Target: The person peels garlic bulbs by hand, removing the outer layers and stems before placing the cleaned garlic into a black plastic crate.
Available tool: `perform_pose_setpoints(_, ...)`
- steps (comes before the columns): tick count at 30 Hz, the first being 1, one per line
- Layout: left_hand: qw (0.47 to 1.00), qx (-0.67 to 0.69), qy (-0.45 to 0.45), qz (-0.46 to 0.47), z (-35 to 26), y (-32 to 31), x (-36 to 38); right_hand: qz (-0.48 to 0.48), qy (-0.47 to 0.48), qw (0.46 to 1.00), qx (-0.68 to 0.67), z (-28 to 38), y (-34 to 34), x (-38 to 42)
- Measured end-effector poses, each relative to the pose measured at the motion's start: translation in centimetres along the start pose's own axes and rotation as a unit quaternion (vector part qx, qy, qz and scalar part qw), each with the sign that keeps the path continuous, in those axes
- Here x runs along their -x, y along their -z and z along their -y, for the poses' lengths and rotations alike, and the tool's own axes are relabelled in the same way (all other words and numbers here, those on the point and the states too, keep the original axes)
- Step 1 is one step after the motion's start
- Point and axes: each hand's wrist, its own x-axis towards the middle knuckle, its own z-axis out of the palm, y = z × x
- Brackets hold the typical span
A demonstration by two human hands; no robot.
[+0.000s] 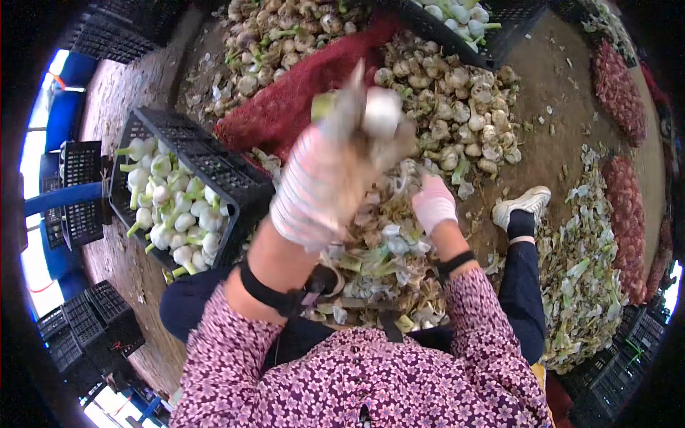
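My left hand (325,175), in a pale striped glove, is raised in front of me and smeared by motion. Its fingers are closed around a garlic bulb (383,112) whose white side shows, with a short green stem end beside it. A grey pointed shape also sticks up from this hand, too blurred to make out. Lower and to the right, my right hand (434,203) in a pinkish glove reaches down over loose garlic skins (389,246), close to the near edge of a heap of untrimmed garlic (457,107). Its fingers are mostly hidden from view.
A black crate (235,178) of cleaned garlic (171,207) stands at my left. A red mesh sack (285,93) lies across the garlic heaps ahead. Another crate (503,53) stands at the top. Full red sacks (624,214) and scattered skins (581,278) lie at the right.
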Motion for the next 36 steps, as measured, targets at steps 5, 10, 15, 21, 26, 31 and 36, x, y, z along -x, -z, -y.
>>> perform_pose_setpoints(5,0.999,-0.017,-0.044,-0.002,-2.9,-4.0,-1.7,0.132,-0.112,0.985,0.024,2.7,-0.5,-6.9)
perform_pose_setpoints(10,0.973,-0.161,0.086,-0.144,5.4,2.4,3.8,0.07,-0.068,0.995,-0.022,1.2,-1.2,-5.5)
perform_pose_setpoints(15,0.966,-0.02,0.222,-0.129,12.1,5.0,8.8,-0.105,0.182,0.972,-0.108,2.9,0.6,6.6)
perform_pose_setpoints(21,0.989,-0.032,0.095,-0.105,10.5,2.7,12.4,-0.043,0.064,0.742,-0.666,4.9,3.0,16.8)
perform_pose_setpoints(26,0.969,-0.24,-0.049,-0.042,8.3,1.1,15.1,0.02,0.136,0.766,-0.628,4.7,5.6,19.7)
perform_pose_setpoints(31,0.795,-0.56,-0.233,0.01,7.3,0.4,16.8,-0.013,0.147,0.732,-0.665,6.2,5.6,21.7)
perform_pose_setpoints(36,0.773,-0.599,-0.208,0.021,6.1,-0.5,18.3,0.026,0.112,0.769,-0.628,5.3,6.0,23.1)
